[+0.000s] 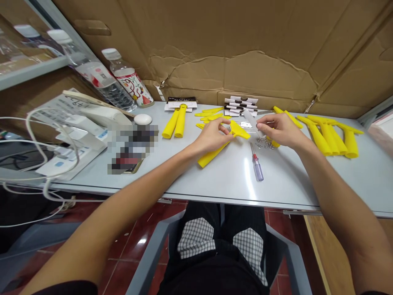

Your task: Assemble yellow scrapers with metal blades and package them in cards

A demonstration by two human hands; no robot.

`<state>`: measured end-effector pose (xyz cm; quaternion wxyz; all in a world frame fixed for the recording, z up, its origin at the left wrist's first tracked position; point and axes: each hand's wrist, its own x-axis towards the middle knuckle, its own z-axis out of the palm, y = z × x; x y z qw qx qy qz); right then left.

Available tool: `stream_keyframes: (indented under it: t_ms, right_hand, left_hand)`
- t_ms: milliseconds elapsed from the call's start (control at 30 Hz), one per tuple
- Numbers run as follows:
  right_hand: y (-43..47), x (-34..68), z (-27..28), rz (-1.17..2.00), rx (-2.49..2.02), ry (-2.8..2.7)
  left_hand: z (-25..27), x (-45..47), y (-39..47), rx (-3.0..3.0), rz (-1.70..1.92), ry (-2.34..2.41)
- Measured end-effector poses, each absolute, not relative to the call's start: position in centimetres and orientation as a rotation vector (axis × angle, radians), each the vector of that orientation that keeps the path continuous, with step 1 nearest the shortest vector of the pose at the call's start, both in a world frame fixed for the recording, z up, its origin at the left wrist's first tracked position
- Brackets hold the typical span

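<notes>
My left hand (pixel 211 135) is closed round a yellow plastic scraper handle (pixel 212 156), whose wide head points to the right. In my right hand (pixel 280 128), thumb and fingers pinch a whitish translucent strip (pixel 250 119) just beyond the handle's head. Whether strip and head touch, I cannot tell. Below the right fingers lies a pile of small metal screws (pixel 265 143). A screwdriver (pixel 257 167) with a clear purplish handle rests on the table, its shaft pointing toward the strip. Flat yellow pieces (pixel 211 116) lie behind my left hand.
Several yellow handles (pixel 330 137) stand at the right, and two more (pixel 175 123) at the left. Folded cards (pixel 241 107) are stacked at the back. Farther left are a pixelated phone (pixel 133 149), a white mouse (pixel 143 119), bottles (pixel 127 78) and loose cables (pixel 46 179).
</notes>
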<state>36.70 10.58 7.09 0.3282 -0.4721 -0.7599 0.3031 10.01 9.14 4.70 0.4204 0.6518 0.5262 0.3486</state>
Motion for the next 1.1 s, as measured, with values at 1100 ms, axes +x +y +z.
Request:
stream_keyframes:
  t_ms: [1100]
  right_hand:
    - [9.8, 34.3, 5.9, 1.132, -1.073, -1.407]
  left_hand:
    - [4.1, 12.4, 7.8, 0.914, 1.009, 0.886]
